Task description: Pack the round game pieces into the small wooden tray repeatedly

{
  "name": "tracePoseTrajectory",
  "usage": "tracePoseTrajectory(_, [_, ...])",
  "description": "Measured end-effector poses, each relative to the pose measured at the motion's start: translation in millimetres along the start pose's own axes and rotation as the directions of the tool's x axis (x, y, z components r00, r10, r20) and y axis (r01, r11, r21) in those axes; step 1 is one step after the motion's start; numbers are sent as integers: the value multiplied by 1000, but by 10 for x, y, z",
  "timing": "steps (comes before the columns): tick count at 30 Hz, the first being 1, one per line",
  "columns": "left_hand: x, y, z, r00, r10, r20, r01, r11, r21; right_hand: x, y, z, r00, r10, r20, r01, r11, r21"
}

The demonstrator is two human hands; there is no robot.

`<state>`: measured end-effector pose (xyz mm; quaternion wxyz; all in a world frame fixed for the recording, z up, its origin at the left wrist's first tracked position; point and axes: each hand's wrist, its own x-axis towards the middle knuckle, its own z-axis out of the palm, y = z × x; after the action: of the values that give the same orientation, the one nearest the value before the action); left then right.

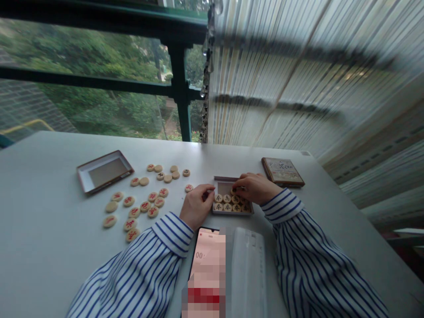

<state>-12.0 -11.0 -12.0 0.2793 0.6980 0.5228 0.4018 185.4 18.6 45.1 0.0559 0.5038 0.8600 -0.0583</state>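
Round game pieces [227,207] with dark characters sit in two rows inside a shallow box [224,188] on the table [59,221], with one more behind them under the right hand [256,187]. Each looks light, stiff and hard to break, probably wood or plastic; the smooth faces may slide, so the curved rim, pinched between thumb and forefinger, seems the best hold (pieces packed side by side leave little rim to reach). The right fingers are bent down onto that rear piece, but whether they grip it or only press it, I cannot tell. The left hand [198,203] is at the box's left wall, its fingers curled; whether they pinch that thin, possibly flexible edge is unclear. Farther left, loose pieces [145,206], many with red characters, lie scattered before and beside an open tray [105,171]. A patterned box [283,171] lies beyond the right hand; a phone [202,247] and a whitish case [248,269] lie nearest the wearer.
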Motion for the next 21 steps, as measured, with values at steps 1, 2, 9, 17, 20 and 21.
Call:
tracePoseTrajectory(1, [1, -2, 0, 1000, -1, 0, 1, 1000, 1, 0, 2, 3, 1000, -1, -1, 1, 1000, -1])
tracePoseTrajectory(2, [1, -5, 0, 1000, 0, 1, 0, 1000, 0, 0, 4, 5, 1000, -3, -5, 3, 1000, -3])
tracePoseTrajectory(9, [-5, -11, 1, 1000, 6, -6, -6, 1000, -17, -2, 4, -9, 1000, -18, -9, 18, 1000, -9])
tracePoseTrajectory(17, [1, -27, 16, 1000, -2, 9, 2, 1000, -29, -61, 129, -72, 998, 29, -58, -28, 1000, 9])
tracePoseTrajectory(20, [0, -29, 17, 1000, -6, 5, 6, 1000, -23, -74, 162, -80, 996, 65, -59, -66, 998, -15])
tracePoseTrajectory(21, [0, -28, 16, 1000, -6, 3, 6, 1000, -22, -76, 163, -80, 996, 71, -52, -73, 997, -23])
